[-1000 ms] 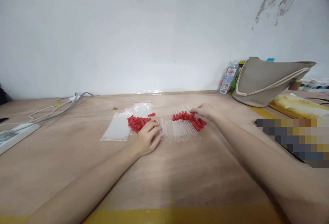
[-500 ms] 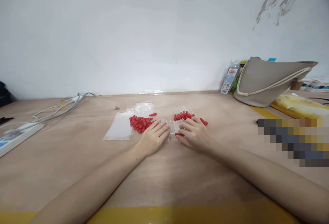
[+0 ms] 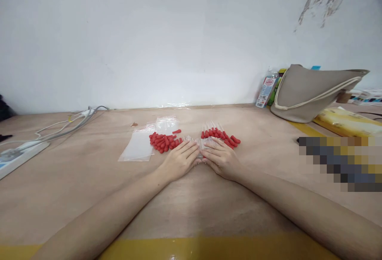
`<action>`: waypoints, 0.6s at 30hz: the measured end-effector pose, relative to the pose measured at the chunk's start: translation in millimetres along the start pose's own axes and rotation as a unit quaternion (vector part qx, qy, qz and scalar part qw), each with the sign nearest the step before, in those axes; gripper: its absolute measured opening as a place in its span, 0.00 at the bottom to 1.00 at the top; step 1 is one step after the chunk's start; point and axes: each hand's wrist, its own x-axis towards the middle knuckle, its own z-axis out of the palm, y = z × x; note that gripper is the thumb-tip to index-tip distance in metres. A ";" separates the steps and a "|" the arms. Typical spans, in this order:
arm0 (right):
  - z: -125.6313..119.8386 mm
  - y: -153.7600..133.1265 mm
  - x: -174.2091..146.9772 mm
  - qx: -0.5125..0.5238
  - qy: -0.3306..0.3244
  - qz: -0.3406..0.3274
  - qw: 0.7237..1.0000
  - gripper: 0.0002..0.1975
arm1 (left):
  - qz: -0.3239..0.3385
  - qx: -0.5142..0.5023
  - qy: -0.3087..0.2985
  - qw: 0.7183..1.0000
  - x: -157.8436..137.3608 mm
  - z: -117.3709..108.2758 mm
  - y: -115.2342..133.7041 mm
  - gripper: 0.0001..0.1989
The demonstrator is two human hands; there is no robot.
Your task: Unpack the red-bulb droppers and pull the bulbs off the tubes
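Above the middle of the table, my left hand (image 3: 180, 159) is closed, with a thin glass dropper tube (image 3: 199, 157) at its fingertips. Facing it, my right hand (image 3: 222, 158) pinches a red rubber bulb (image 3: 204, 157), mostly hidden by the fingers, at the tube's end. Clear glass tubes (image 3: 205, 142) lie side by side under and behind both hands. Left of them is a heap of red rubber bulbs (image 3: 161, 143). Behind my right hand, several droppers (image 3: 213, 132) with red bulbs fitted lie in a row, with loose red bulbs (image 3: 235, 140) beside them.
Clear zip bags (image 3: 137, 146) lie flat left of the heap. A power strip (image 3: 26, 154) with cables sits at far left. Toward the back right stand a bottle (image 3: 265, 90) and a grey bag (image 3: 307, 92), near a yellow packet (image 3: 343, 122). Yellow tape (image 3: 179, 249) marks the front edge.
My right hand has moved left and closed in on my left hand, bringing the red bulb to the tube. More loose red bulbs behind my right hand are now uncovered.
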 end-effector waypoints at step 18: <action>-0.7 0.7 -3.0 0.031 0.013 -0.058 0.998 0.06 | 0.042 -0.039 0.004 0.998 -6.9 -1.9 -2.4 0.07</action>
